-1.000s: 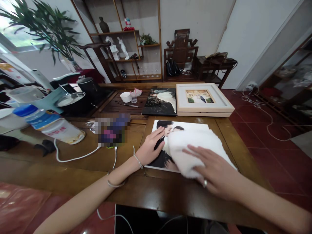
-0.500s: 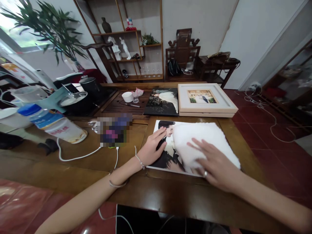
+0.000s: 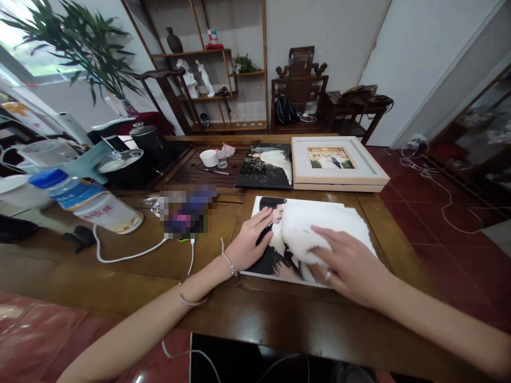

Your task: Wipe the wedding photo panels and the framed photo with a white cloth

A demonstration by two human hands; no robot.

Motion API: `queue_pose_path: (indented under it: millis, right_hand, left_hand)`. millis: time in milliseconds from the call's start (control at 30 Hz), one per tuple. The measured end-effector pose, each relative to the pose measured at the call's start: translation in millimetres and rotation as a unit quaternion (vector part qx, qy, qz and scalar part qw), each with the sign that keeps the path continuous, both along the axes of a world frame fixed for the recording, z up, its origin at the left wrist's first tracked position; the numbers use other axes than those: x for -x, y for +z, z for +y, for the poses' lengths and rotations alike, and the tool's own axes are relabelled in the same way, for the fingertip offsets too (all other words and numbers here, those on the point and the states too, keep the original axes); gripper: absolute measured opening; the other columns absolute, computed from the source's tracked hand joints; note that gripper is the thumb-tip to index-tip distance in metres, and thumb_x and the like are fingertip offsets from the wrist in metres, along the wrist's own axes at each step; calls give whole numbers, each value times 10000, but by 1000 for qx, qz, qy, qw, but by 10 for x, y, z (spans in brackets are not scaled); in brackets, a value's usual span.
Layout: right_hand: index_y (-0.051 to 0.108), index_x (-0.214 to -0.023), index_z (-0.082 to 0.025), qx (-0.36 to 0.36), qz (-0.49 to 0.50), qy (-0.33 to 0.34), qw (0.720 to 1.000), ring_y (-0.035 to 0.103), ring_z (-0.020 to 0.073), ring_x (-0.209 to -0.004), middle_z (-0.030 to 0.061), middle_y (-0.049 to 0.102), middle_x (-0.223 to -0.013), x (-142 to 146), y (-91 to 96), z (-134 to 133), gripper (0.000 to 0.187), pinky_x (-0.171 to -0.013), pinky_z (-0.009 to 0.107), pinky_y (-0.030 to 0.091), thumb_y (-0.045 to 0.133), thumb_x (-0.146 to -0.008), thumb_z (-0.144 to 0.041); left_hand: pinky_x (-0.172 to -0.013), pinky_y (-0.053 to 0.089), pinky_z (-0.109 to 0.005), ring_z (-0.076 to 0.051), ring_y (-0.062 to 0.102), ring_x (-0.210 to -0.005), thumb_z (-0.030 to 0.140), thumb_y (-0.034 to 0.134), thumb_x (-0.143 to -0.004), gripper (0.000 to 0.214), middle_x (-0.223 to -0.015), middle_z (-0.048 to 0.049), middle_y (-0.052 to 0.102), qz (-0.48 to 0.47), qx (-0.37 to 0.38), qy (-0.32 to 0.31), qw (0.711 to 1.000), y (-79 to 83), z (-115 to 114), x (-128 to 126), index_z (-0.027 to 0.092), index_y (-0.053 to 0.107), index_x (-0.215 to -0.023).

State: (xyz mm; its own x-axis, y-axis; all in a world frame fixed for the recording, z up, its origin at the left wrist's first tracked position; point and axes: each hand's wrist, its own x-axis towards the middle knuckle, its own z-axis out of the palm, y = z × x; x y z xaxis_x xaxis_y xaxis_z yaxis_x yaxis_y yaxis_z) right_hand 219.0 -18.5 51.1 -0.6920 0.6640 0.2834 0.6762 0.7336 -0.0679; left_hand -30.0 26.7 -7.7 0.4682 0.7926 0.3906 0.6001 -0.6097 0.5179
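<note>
A printed photo panel (image 3: 275, 264) with a dark-haired figure on it lies on the wooden table in front of me. My left hand (image 3: 252, 240) rests flat on its left part, fingers stretched out. Over the panel's right side lies a fluffy white cloth (image 3: 351, 226), partly bunched. My right hand (image 3: 345, 266), wearing a ring, presses on this cloth with fingers bent into it. The cloth and right hand hide much of the panel's right side.
Behind the panel lie a dark photo panel (image 3: 263, 166) and a light wooden picture frame (image 3: 341, 178). On the left are a blue-capped bottle (image 3: 99, 207), a white cable (image 3: 128, 260), a blurred-out object (image 3: 189, 213) and a small white bowl (image 3: 208, 158).
My right hand has slid slightly left with the white cloth, whose right edge has drawn in and bunched up. My left hand has stayed in place.
</note>
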Motion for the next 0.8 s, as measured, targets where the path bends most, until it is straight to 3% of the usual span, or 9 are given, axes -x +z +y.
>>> queue_pose_path:
  millis: [133, 233, 333, 533, 600, 700, 800]
  right_hand:
    - [654, -1047, -126, 12, -22, -35, 999, 511, 352, -1167, 237, 607, -1155, -34, 10, 458, 289, -859, 502, 476, 460, -841, -185]
    - [652, -1045, -103, 9, -16, -36, 999, 473, 340, -1211, 237, 610, -1145, -4, -21, 589, 282, -921, 495, 447, 466, -841, -159]
    - [675, -971, -103, -12, -6, -4, 1000, 466, 350, -1215, 226, 611, -1150, 64, -78, 421, 243, -957, 502, 428, 516, -794, -154]
    - [681, -782, -153, 17, -5, 78, 997, 456, 417, -1203, 234, 556, -1241, 247, -68, -470, 174, -933, 509, 448, 678, -636, -248]
    - [664, -715, -172, 29, -2, 98, 995, 483, 402, -1179, 212, 573, -1229, 269, -25, -651, 149, -915, 483, 466, 690, -633, -294]
    - [666, -760, -209, 53, 18, 89, 994, 508, 337, -1170, 133, 600, -1219, 217, 9, -634, 98, -911, 456, 474, 625, -711, -284]
    - [679, -870, -211, 48, 26, 53, 997, 495, 320, -1183, 120, 598, -1220, 104, -11, -347, 176, -914, 495, 463, 529, -777, -216]
  left_hand:
    - [-1086, 338, -496, -257, 342, -1355, 226, 438, -915, 435, -1412, -163, 432, 2, -3, 5, 1000, 4, -9, -9, 132, 441, -1340]
    - [-1085, 340, -495, -255, 349, -1351, 228, 439, -915, 433, -1409, -161, 436, 0, -6, 5, 1000, 3, -8, -9, 134, 443, -1338]
    - [-1091, 334, -491, -249, 345, -1354, 233, 421, -925, 424, -1411, -150, 438, -2, -3, 5, 1000, -4, -1, -2, 146, 443, -1339]
    - [-1102, 324, -476, -241, 335, -1360, 210, 353, -941, 421, -1414, -148, 434, 4, 11, 6, 1000, -7, 7, 2, 139, 436, -1348]
    - [-1102, 323, -478, -242, 338, -1358, 206, 348, -939, 423, -1417, -148, 430, 2, 11, 9, 1000, -9, 5, -2, 137, 441, -1345]
    - [-1098, 327, -488, -246, 339, -1357, 196, 339, -936, 425, -1420, -150, 425, 0, 5, 6, 1000, -20, 5, -4, 137, 446, -1343]
    - [-1091, 334, -495, -249, 339, -1356, 180, 345, -929, 431, -1417, -148, 430, -5, -4, 1, 1000, -42, 10, 0, 144, 444, -1347]
